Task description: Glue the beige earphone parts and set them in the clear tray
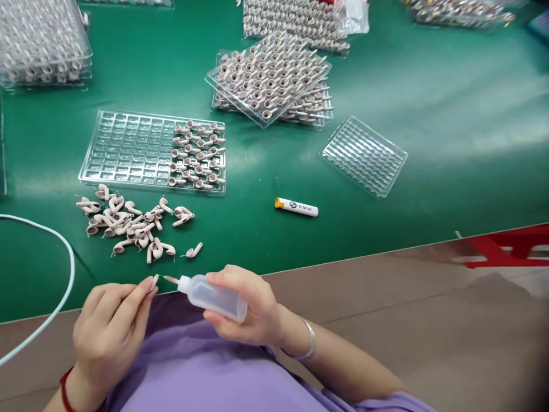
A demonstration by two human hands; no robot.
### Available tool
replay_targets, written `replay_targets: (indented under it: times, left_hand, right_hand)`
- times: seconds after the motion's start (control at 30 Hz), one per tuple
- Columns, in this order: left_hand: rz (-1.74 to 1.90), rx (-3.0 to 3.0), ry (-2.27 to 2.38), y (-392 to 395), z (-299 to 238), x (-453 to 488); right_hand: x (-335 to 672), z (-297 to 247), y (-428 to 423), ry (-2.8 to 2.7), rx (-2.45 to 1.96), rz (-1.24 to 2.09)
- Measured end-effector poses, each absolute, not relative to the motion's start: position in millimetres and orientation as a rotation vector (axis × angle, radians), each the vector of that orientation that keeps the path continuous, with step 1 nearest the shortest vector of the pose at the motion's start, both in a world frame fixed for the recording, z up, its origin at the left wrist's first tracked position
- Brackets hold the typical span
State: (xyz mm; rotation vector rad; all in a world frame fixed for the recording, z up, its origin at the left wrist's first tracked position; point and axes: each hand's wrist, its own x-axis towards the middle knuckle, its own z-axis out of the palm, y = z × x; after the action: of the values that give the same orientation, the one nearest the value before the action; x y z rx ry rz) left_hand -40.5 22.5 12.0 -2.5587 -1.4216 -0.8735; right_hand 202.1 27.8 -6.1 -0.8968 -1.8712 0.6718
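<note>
Between the thumb and fingers of my left hand is a small beige earbud shell, mostly covered by the fingertips. My right hand is wrapped round a translucent squeeze bottle, tilted on its side. The bottle's thin needle tip points left, close to the end of the shell; whether they touch I cannot tell. Just beyond my hands lies a loose pile of earbud shells, with a single shell apart on its right.
A clear tray holds shells on its right side. Behind are stacked full trays and another stack at far left. A white lighter and a clear tray lie to the right. A pale cable curves at left.
</note>
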Motion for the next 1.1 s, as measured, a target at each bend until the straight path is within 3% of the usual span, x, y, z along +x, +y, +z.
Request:
replay_targets:
  times: [1.1]
  left_hand:
    - [-0.897, -2.562, -1.49, 20.4, 9.3, -38.3]
  right_hand:
    - [204.1, -9.4, 25.2, -1.873, -0.921, 0.684]
